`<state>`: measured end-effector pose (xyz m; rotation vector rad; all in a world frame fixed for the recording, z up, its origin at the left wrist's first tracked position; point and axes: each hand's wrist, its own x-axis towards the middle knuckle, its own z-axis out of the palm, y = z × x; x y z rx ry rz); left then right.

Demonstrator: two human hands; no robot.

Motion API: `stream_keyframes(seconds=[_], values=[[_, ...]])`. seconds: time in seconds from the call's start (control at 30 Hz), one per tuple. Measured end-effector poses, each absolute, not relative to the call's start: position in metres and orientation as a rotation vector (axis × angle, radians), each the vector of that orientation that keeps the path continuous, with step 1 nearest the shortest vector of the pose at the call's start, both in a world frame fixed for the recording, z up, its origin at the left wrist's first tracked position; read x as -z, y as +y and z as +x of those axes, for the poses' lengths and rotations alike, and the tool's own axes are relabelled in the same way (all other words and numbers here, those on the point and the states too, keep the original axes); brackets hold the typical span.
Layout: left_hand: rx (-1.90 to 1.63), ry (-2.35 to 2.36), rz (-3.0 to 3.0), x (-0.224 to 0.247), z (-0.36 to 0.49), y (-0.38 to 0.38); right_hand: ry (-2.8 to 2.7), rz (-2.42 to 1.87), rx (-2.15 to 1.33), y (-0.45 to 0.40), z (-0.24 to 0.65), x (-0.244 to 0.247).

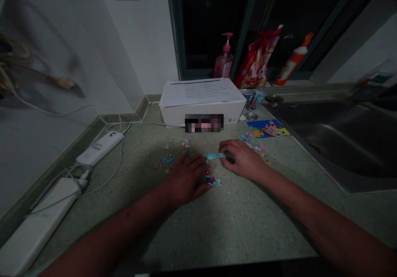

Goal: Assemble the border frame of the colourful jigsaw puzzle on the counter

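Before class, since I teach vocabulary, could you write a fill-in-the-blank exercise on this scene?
1. The jigsaw piece at the right hand is light ____.
2. The box under the printed paper is ____ in colour.
3. In the picture, the pump bottle stands to the ____ of the red bag.

Missing words: blue; white; left.

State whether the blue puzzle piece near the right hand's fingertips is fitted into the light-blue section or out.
Out: counter shows between the blue piece and the light-blue section.
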<state>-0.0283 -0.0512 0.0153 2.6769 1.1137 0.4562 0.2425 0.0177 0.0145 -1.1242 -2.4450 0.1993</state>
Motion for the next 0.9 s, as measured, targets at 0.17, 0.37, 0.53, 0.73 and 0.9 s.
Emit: stream_keyframes(seconds=[0.17,0.37,0.53,0.73,0.9], values=[[-0.448,1.11,2.68,-0.0156,-0.0282,-0.0515,-2.427,-1.073,-0.21,0.0166,0.2354,-0.0148],[-0.483,1.1,2.692,-0.0118,-0.0289,-0.051,-2.466,-1.082,-0.227,0.0185,0.2339,-0.0098],[-0.486,1.105,2.685,-0.0123,-0.0291,-0.0515,-2.462,-1.082,-0.233,0.0179,0.2347,-0.0104],[-0.46,1.101,2.68,-0.0156,-0.0283,-0.0522,-2.469,-1.101,-0.23,0.0165,0.2352,-0.0116],[-0.455,1.103,2.681,-0.0152,-0.0283,-0.0518,-2.471,-1.112,-0.23,0.0156,0.235,-0.0116]])
